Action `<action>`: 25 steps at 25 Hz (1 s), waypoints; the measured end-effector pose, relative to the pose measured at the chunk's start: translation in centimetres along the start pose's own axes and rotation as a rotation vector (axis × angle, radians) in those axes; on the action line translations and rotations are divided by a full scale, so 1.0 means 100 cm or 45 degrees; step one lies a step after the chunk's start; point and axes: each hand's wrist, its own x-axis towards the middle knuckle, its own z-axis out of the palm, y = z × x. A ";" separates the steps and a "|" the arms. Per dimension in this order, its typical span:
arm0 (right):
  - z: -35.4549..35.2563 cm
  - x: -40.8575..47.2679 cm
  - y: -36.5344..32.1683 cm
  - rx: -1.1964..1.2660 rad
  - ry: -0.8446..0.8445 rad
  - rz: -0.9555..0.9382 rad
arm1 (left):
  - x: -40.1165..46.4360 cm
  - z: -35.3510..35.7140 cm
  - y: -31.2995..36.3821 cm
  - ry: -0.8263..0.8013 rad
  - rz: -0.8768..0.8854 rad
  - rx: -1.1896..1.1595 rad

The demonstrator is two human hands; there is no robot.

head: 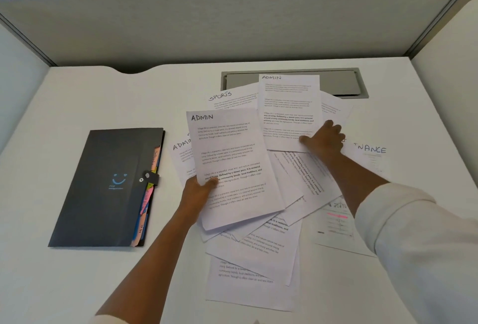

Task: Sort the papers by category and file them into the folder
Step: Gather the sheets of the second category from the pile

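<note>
A loose heap of printed papers (258,251) covers the middle of the white desk. My left hand (198,189) grips the left edge of a sheet headed ADMIN (232,158), thumb on top. My right hand (324,138) pinches the lower right corner of a second ADMIN sheet (288,106) farther back. Sheets headed SPORTS (227,98), FINANCE (372,153) and another ADMIN sheet (182,153) peek out from the heap. A dark expanding folder (108,189) with coloured tabs lies closed to the left, its strap buttoned.
The white desk (90,279) is walled by grey partitions at the back and sides. A grey cable-tray lid (338,83) sits in the desk behind the papers. A sheet with pink highlighting (336,222) lies at the heap's right edge.
</note>
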 end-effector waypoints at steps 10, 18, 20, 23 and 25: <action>0.002 0.010 -0.002 0.187 -0.035 0.072 | 0.000 -0.003 0.004 0.017 -0.061 -0.077; -0.002 -0.005 0.020 0.324 -0.041 -0.007 | -0.010 -0.014 0.001 0.015 -0.065 -0.084; -0.005 -0.013 0.025 0.452 -0.009 -0.060 | -0.014 -0.017 0.000 0.006 -0.051 -0.078; -0.013 -0.021 0.041 0.695 -0.039 -0.099 | -0.021 -0.019 -0.002 -0.005 -0.012 -0.069; -0.021 -0.032 0.050 0.907 -0.105 -0.073 | -0.026 -0.020 -0.004 -0.024 0.008 -0.041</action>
